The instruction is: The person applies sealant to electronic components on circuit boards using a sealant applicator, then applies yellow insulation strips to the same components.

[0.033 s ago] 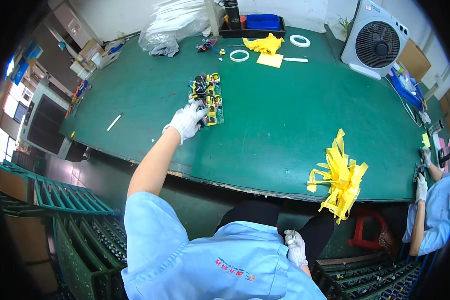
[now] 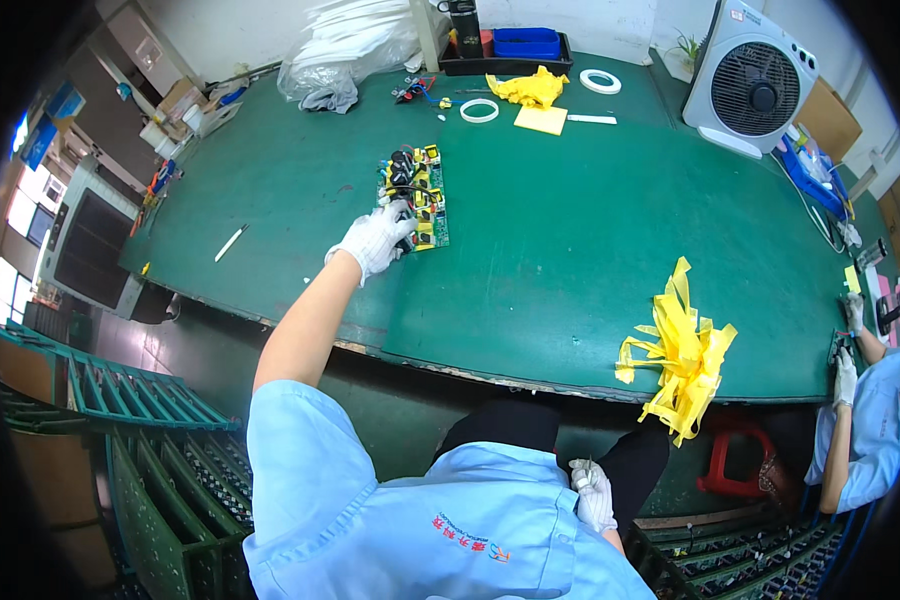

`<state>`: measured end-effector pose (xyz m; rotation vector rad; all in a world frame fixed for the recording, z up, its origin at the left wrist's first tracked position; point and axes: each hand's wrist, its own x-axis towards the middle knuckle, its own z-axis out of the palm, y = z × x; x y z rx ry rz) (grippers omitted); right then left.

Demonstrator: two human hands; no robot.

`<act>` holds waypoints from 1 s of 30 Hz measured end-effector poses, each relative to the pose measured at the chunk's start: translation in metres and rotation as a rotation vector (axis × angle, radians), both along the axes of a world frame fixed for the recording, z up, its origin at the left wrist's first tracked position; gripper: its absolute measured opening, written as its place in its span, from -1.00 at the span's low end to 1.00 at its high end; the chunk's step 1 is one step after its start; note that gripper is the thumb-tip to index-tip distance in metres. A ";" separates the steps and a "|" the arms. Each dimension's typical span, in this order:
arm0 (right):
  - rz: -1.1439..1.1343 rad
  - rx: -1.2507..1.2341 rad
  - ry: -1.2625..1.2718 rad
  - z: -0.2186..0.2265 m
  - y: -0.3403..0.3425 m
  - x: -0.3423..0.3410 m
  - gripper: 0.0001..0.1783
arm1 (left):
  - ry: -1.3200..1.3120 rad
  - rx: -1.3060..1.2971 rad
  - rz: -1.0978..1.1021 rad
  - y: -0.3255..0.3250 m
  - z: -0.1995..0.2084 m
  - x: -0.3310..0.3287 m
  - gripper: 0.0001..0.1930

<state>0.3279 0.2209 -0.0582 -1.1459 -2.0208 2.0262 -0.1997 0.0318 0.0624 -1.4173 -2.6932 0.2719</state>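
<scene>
A green circuit board (image 2: 432,205) lies on the green table, crowded with yellow-wrapped parts, black cylinders and a dark looped wire. My left hand (image 2: 372,242), in a white glove, grips its near left edge, the fingers curled over the parts there and hiding them. Down by my lap, below the table edge, is my gloved right hand (image 2: 594,498). Its fingers are closed, and a small thin tip shows at them, too little to name. A bundle of yellow tape strips (image 2: 685,355) hangs partly over the table's front edge.
Toward the back are tape rolls (image 2: 479,111), a yellow crumpled heap (image 2: 528,88), a yellow square pad (image 2: 540,120) and a black tray (image 2: 505,66). A fan (image 2: 755,90) stands back right. Racks of boards (image 2: 185,490) flank me. A co-worker's gloved hands (image 2: 845,375) handle a board far right.
</scene>
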 end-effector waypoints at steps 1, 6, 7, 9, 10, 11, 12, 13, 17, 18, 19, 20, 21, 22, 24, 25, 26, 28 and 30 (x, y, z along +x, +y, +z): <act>-0.008 0.001 0.001 0.004 0.001 -0.003 -0.69 | 0.001 0.001 -0.008 0.004 0.000 -0.010 -0.49; 0.105 0.156 -0.030 0.017 0.000 -0.017 -0.66 | -0.023 -0.178 -0.195 0.022 0.019 -0.037 -0.56; 0.160 0.251 -0.005 0.020 0.001 -0.019 -0.65 | -0.022 -0.122 -0.217 0.026 0.029 -0.038 -0.57; 0.167 0.246 -0.028 0.033 0.001 -0.021 -0.65 | -0.059 -0.015 -0.209 0.041 0.070 -0.022 -0.55; 0.149 0.203 -0.056 0.039 0.001 -0.022 -0.68 | -0.034 -0.014 -0.155 0.048 0.086 -0.019 -0.56; 0.129 0.159 -0.087 0.045 0.000 -0.023 -0.72 | -0.012 -0.012 -0.104 0.055 0.100 -0.013 -0.56; 0.131 0.177 -0.054 0.047 0.000 -0.023 -0.71 | -0.020 -0.016 -0.117 0.068 0.121 0.006 -0.56; 0.137 0.273 -0.002 0.042 0.001 -0.023 -0.68 | -0.047 -0.119 -0.149 0.080 0.143 0.034 -0.58; 0.146 0.436 0.124 0.078 0.001 -0.041 -0.53 | -0.216 -0.449 -0.421 0.128 0.127 0.124 -0.61; 0.208 0.525 0.114 0.088 0.003 -0.046 -0.48 | -0.231 -0.442 -0.562 0.134 0.108 0.143 -0.59; 0.208 0.607 0.201 0.089 0.004 -0.051 -0.53 | -0.242 -0.431 -0.700 0.140 0.090 0.158 -0.56; 0.221 0.630 0.211 0.091 0.004 -0.057 -0.55 | -0.266 -0.432 -0.714 0.149 0.076 0.167 -0.56; 0.235 0.650 0.222 0.093 0.005 -0.061 -0.58 | -0.298 -0.395 -0.738 0.156 0.064 0.177 -0.54; 0.260 0.694 0.192 0.098 0.006 -0.068 -0.59 | -0.325 -0.363 -0.762 0.161 0.051 0.181 -0.52; 0.260 0.827 0.185 0.096 0.008 -0.078 -0.62 | -0.435 -0.173 -0.695 0.163 0.029 0.177 -0.54; 0.244 0.955 0.246 0.093 0.013 -0.086 -0.63 | -0.524 0.020 -0.594 0.162 0.020 0.173 -0.54; 0.270 0.968 0.207 0.096 0.016 -0.092 -0.65 | -0.559 0.118 -0.561 0.159 0.016 0.169 -0.62; 0.285 0.969 0.151 0.093 0.022 -0.104 -0.66 | -0.535 0.351 -0.548 0.151 0.006 0.155 -0.75; 0.319 0.998 0.168 0.085 0.023 -0.112 -0.68 | -0.397 0.536 -0.490 0.145 -0.004 0.150 -0.75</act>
